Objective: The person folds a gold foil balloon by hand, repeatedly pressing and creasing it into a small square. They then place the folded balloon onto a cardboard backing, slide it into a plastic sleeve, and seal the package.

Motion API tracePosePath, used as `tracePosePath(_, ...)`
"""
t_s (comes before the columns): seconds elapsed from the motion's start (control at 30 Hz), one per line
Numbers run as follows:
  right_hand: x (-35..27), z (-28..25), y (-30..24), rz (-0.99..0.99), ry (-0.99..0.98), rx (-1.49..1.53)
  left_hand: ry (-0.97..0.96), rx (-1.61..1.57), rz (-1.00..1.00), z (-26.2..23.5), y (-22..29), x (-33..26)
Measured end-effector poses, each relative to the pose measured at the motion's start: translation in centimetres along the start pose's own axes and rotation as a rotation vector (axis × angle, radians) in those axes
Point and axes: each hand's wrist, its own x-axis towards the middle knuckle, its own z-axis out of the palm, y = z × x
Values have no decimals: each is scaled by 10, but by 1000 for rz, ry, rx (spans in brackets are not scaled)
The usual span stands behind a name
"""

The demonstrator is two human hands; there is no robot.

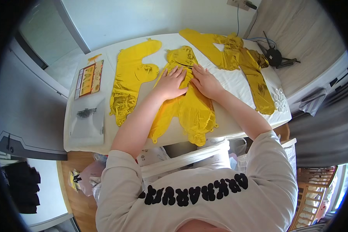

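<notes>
A flat, wrinkled gold foil balloon lies in the middle of the white-covered table, its lower parts spreading toward the near edge. My left hand rests on its upper part, fingers stretched out. Beside it, my right hand lies on the same balloon with its fingers extended. The foil under both palms is hidden. Another flat gold foil balloon, with a rounded bulge on one side, lies to the left. More gold foil stretches across the right side; I cannot tell whether it is one balloon or two.
At the table's left lie a printed picture package, a small orange piece and a clear plastic bag. A black router with cables stands at the back right. Several clear rings lie near the right edge.
</notes>
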Motion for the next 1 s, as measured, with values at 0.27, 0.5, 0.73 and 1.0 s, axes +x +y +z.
tracePosePath(0.27, 4, -4, -12, 37, -125, 17, 13, 4, 1, 1, -1, -1)
tracePosePath(0.5, 2, -3, -10, 52, -121, 22, -18, 9, 8, 1, -1, 1)
tracePosePath(0.73, 1, -5, -6, 56, -134, 19, -18, -8, 2, 0, 0, 1)
tracePosePath(1.0, 1, -7, -8, 41, -148, -14, -15, 5, 1, -1, -1, -1)
